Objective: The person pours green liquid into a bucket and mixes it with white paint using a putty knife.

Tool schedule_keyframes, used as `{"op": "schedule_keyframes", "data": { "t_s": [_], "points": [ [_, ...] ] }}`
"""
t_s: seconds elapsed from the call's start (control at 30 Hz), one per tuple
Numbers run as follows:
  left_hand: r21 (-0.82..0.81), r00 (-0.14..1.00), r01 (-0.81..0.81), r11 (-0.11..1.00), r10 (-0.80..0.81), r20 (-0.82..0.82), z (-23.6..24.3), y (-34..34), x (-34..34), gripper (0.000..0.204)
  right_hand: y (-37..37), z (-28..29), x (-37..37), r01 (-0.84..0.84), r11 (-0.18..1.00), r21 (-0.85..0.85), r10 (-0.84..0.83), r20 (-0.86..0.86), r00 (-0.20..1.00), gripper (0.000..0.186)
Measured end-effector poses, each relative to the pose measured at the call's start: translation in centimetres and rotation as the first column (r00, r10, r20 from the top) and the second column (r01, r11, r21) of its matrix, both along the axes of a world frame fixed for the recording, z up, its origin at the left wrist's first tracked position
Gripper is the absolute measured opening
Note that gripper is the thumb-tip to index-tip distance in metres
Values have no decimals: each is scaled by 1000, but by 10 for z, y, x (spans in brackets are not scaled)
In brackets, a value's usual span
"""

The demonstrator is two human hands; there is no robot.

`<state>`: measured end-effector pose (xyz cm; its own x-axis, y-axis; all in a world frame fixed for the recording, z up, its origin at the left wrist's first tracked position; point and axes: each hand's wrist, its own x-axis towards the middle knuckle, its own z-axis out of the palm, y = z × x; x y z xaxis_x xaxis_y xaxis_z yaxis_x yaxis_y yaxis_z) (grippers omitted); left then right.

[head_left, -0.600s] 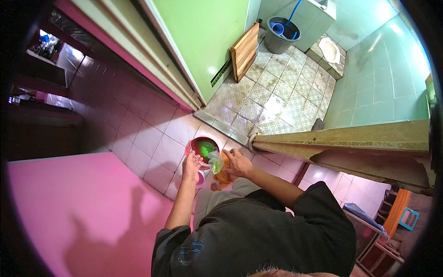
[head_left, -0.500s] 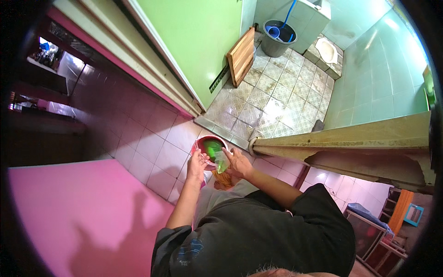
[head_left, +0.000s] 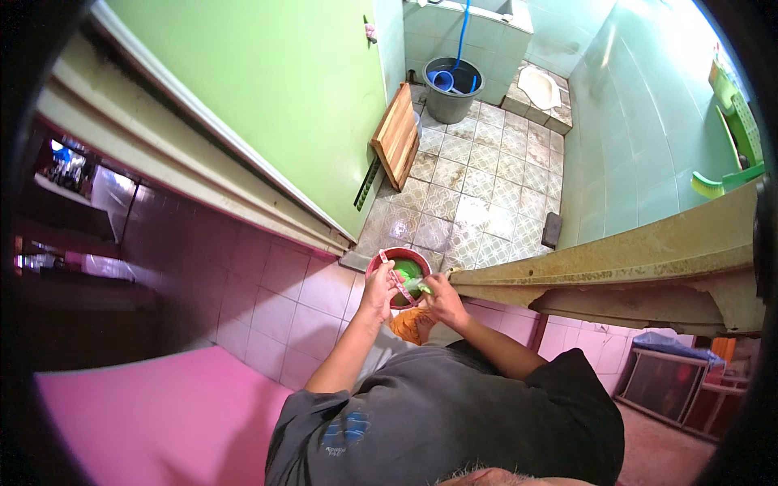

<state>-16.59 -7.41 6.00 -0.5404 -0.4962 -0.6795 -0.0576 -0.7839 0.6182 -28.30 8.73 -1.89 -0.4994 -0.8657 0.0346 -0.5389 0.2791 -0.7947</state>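
The red bucket (head_left: 413, 253) lay straight ahead of you between your two hands, its band-like handle (head_left: 404, 295) slanting across the mouth from far left to near right, and your left hand (head_left: 378, 293) was the nearer to that band, fingers curled on it. Your right hand (head_left: 444, 301), at the bucket's right edge, had its fingers drawn together on a see-through bag (head_left: 420, 285), how firmly I could not tell. Inside the bucket sat something green (head_left: 408, 268), its kind unclear; farther ahead, a dark grey tub (head_left: 454, 105) held a blue dipper (head_left: 442, 80), with a blue hose (head_left: 463, 36) running down into it.
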Motion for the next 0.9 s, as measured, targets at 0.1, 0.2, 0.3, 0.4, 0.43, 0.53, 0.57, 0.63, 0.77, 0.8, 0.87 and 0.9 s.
{"op": "schedule_keyframes", "data": {
  "t_s": [0.1, 0.2, 0.3, 0.4, 0.43, 0.53, 0.57, 0.63, 0.77, 0.8, 0.87, 0.9],
  "points": [
    [-21, 996, 84, 996, -84, 8, -7, -28, -19, 37, -31, 1, -18, 107, 994, 19, -109, 171, 979, 29],
    [-2, 983, 183, 983, -183, 14, -17, -53, -32, 39, -63, 15, -22, 183, 977, 111, -210, 334, 919, 26],
    [7, 973, 231, 973, -231, 14, -27, -80, -39, 38, -93, 30, -18, 269, 949, 166, -313, 387, 867, 26],
    [-8, 959, 282, 959, -282, -11, -32, -110, -52, 37, -109, 40, -22, 364, 921, 135, -386, 436, 813, 25],
    [-4, 954, 301, 954, -301, 0, -32, -119, -56, 36, -112, 41, -24, 363, 928, 81, -361, 436, 824, 27],
    [-40, 935, 354, 935, -355, -28, -28, -141, -75, 31, -125, 34, -33, 426, 905, -6, -369, 488, 791, 28],
    [-44, 929, 368, 929, -369, -38, -27, -145, -82, 29, -129, 31, -36, 453, 891, 12, -383, 555, 739, 29],
    [-65, 913, 404, 912, -407, -35, -26, -148, -94, 28, -136, 24, -46, 489, 871, -47, -364, 608, 706, 28],
    [-159, 862, 497, 853, -506, -18, -39, -149, -119, 24, -147, 19, -70, 553, 829, -85, -355, 685, 637, 26],
    [-171, 857, 513, 841, -514, 45, -45, -150, -127, 21, -149, 21, -76, 557, 825, -94, -377, 642, 667, 27],
    [-202, 854, 517, 832, -517, 58, -56, -154, -140, 22, -154, 28, -88, 607, 794, -31, -435, 668, 603, 28],
    [-196, 855, 516, 834, -516, 55, -61, -155, -147, 23, -157, 32, -91, 617, 779, -109, -382, 698, 605, 28]
  ]
}}
